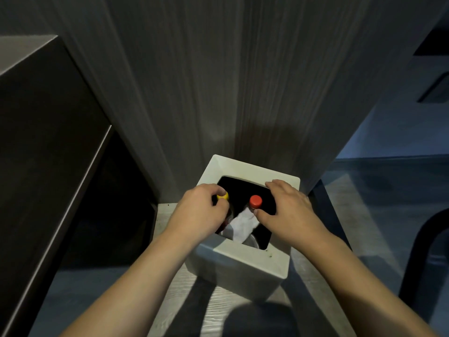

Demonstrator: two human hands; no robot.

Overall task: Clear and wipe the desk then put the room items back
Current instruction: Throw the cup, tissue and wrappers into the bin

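Head view: your left hand (198, 211) pinches a yellow cap (223, 196) and your right hand (289, 210) rests with fingers spread on the white bin (245, 261), above a red-capped bottle (255, 201) and tissue (243, 223) inside. Clearing looks underway; the desk (48, 98), far left, seemingly remains unwiped.

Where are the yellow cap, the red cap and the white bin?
yellow cap (223, 196), head view, on its side showing past the left hand's fingers.
red cap (255, 201), head view, on its top face.
white bin (243, 261), head view, on its near wall.
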